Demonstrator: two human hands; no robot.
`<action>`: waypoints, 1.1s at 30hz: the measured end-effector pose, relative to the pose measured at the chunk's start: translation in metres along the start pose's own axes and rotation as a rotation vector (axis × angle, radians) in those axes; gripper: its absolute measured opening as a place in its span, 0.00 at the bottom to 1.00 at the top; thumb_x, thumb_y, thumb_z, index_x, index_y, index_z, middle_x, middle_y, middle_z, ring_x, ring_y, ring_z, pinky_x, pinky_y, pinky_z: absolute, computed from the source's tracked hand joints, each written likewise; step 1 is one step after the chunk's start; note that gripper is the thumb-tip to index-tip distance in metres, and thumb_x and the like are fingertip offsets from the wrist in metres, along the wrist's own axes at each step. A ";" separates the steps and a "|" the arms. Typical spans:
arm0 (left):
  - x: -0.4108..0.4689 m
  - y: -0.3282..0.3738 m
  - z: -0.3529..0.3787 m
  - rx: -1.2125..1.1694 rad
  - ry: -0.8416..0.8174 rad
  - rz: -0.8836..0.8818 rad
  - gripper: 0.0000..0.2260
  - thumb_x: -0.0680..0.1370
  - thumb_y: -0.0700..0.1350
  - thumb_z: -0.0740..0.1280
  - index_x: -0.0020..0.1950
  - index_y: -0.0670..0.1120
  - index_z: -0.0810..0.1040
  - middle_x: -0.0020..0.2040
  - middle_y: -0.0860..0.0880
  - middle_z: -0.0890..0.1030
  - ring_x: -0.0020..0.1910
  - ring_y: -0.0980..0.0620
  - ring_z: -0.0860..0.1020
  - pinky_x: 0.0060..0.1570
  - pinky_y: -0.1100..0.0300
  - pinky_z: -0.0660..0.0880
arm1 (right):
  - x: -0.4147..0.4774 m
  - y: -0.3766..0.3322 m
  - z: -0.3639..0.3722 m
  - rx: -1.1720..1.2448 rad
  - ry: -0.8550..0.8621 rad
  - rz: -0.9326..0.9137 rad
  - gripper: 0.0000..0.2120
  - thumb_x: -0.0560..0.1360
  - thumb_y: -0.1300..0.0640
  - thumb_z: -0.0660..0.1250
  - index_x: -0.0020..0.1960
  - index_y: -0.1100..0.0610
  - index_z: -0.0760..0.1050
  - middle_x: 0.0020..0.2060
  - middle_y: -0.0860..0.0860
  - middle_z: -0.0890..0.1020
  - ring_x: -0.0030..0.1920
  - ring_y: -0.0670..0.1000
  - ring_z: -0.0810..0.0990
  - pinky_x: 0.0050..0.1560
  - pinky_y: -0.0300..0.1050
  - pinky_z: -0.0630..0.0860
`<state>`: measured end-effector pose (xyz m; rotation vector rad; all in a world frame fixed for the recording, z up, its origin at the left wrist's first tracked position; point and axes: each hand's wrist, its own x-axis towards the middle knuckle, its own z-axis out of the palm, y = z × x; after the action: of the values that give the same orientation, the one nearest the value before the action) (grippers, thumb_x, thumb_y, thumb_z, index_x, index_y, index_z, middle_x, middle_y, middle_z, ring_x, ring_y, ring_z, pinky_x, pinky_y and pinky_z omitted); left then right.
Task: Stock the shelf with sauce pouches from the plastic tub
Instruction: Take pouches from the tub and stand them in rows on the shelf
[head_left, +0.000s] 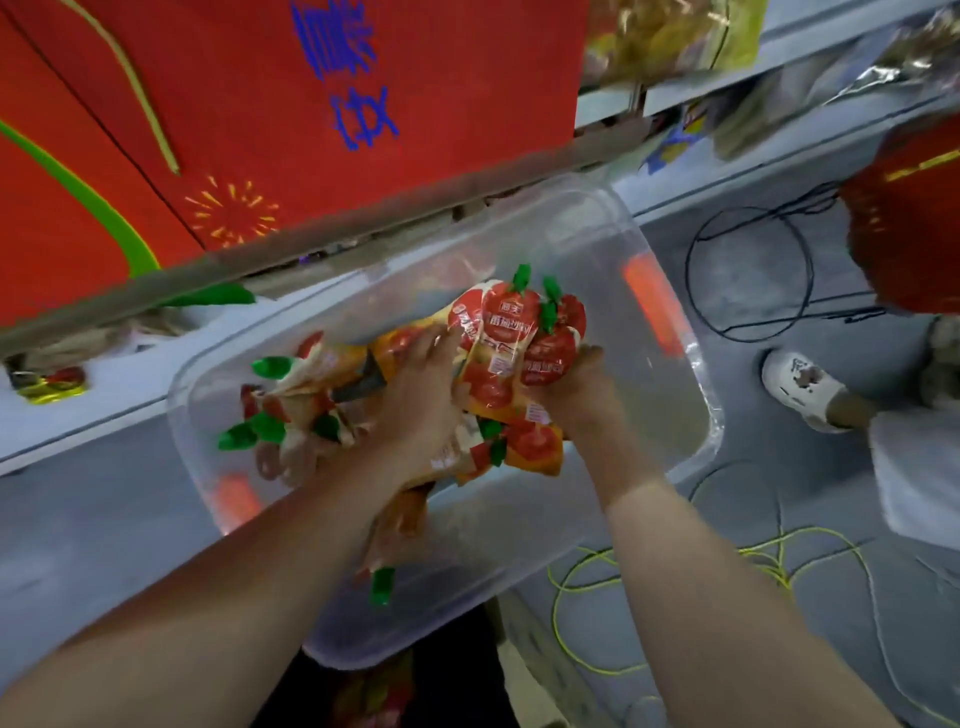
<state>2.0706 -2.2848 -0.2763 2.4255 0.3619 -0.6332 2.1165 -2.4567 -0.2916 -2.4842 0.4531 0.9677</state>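
Observation:
A clear plastic tub with orange handles sits on the floor below me. Over it, both hands clasp a bunch of red sauce pouches with green caps. My left hand grips the bunch from the left side, and my right hand cups it from the right. More pouches lie loose in the tub's left half, partly hidden by my left forearm. The shelf runs along the tub's far side, with a red sign above it.
A black cable loop and yellow cords lie on the grey floor to the right. Another person's white shoe and red clothing are at the right edge. Packaged goods fill upper shelves at top right.

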 end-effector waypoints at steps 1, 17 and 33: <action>0.013 -0.003 0.006 0.030 0.028 0.001 0.29 0.79 0.43 0.65 0.77 0.48 0.58 0.77 0.46 0.59 0.75 0.44 0.60 0.72 0.51 0.62 | -0.001 -0.004 0.001 0.017 0.002 0.015 0.37 0.66 0.39 0.73 0.65 0.61 0.68 0.53 0.57 0.83 0.55 0.59 0.83 0.53 0.53 0.79; 0.046 -0.004 0.006 0.507 0.098 0.085 0.09 0.76 0.41 0.62 0.53 0.40 0.76 0.50 0.40 0.79 0.55 0.40 0.72 0.55 0.49 0.68 | -0.012 -0.003 -0.009 0.549 -0.138 0.056 0.40 0.54 0.55 0.81 0.65 0.53 0.71 0.56 0.54 0.84 0.57 0.56 0.82 0.60 0.60 0.78; -0.027 0.004 -0.046 -0.034 0.102 -0.226 0.12 0.82 0.45 0.59 0.62 0.40 0.67 0.59 0.37 0.74 0.56 0.36 0.76 0.46 0.50 0.68 | -0.018 -0.028 0.006 0.056 0.267 -0.035 0.20 0.73 0.52 0.71 0.61 0.62 0.74 0.59 0.61 0.75 0.59 0.65 0.71 0.61 0.52 0.64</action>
<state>2.0658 -2.2622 -0.2281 2.4096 0.6912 -0.5951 2.1131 -2.4275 -0.2754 -2.5712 0.5105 0.6020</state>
